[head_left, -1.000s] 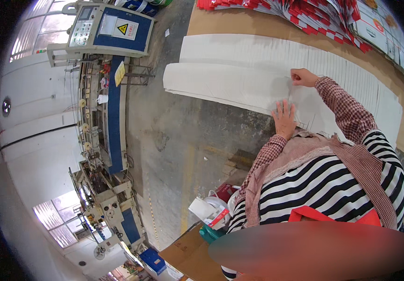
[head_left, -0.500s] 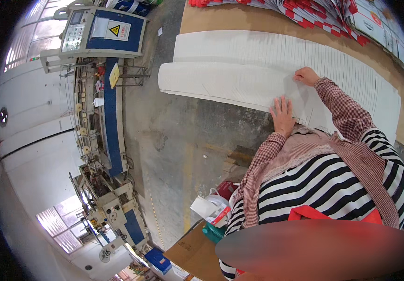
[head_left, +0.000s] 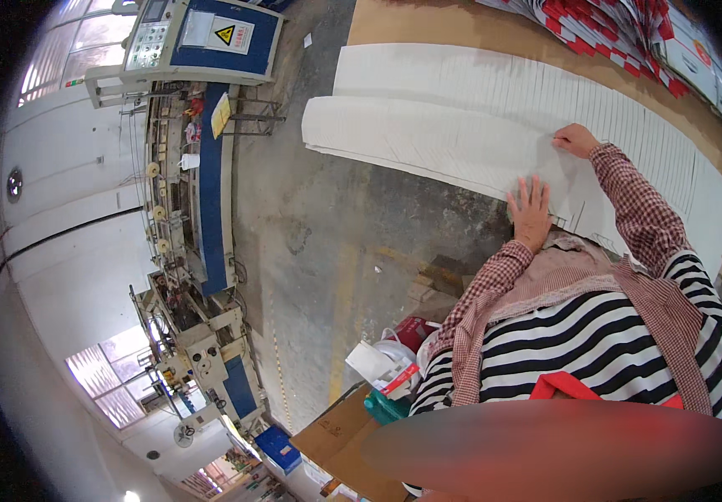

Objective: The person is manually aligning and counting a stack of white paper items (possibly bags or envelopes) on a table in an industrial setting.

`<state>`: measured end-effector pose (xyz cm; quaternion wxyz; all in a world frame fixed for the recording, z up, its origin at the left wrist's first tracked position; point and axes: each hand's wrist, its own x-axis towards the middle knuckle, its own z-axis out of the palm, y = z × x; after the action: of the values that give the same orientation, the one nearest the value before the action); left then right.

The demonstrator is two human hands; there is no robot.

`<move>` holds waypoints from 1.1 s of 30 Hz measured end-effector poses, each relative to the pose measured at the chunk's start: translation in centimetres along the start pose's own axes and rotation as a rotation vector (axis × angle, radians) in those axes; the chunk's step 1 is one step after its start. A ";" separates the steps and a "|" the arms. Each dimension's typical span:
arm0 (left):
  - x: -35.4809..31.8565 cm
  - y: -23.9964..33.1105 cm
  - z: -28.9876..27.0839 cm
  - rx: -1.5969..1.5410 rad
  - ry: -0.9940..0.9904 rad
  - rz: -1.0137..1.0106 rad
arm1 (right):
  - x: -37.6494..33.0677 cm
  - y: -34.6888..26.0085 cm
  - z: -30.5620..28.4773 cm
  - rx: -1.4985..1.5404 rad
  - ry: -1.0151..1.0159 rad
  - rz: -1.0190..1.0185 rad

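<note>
A wide spread of overlapping white paper sheets (head_left: pixel 428 134) lies across the table in front of me, their edges showing as many thin parallel lines. Its near part rises in a curved, rolled-over fold toward the left. My left hand (head_left: pixel 531 216) rests flat on the near edge of the sheets, fingers spread. Farther in and to the right, my right hand (head_left: pixel 577 140) is closed, knuckles up, on top of the sheets. What its curled fingers hold, if anything, is hidden.
Brown board (head_left: pixel 428 23) covers the table under the sheets. Piled red-and-white folded pieces (head_left: pixel 595 33) lie at the far right. On the left stands a long blue-and-white machine (head_left: pixel 214 192). A cardboard box (head_left: pixel 340 435) and a teal object (head_left: pixel 384 407) are at lower left.
The whole view has shifted, so the table, sheets and machine sit farther right in the picture. Both hands keep nearly the same pose and place on the sheets.
</note>
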<state>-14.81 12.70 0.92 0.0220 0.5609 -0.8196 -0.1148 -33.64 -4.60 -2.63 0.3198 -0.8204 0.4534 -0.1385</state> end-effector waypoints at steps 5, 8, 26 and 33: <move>0.5 1.7 0.0 -0.113 -0.028 0.049 | -2.4 2.2 -0.9 0.045 0.007 0.139; 1.3 0.7 -2.1 -0.087 -0.194 -0.020 | -2.0 -0.5 -0.5 -0.038 0.276 0.103; 27.5 17.0 1.5 -0.152 -0.238 0.774 | -35.8 -6.8 9.8 1.847 2.124 1.088; 38.4 23.7 6.4 -0.348 -0.259 0.740 | -34.0 -3.5 3.8 2.098 2.160 0.394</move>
<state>-51.71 -13.61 -3.86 0.0531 0.1981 -0.9299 -0.3053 -48.13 26.53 -1.08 0.2787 0.3347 0.2617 -0.8613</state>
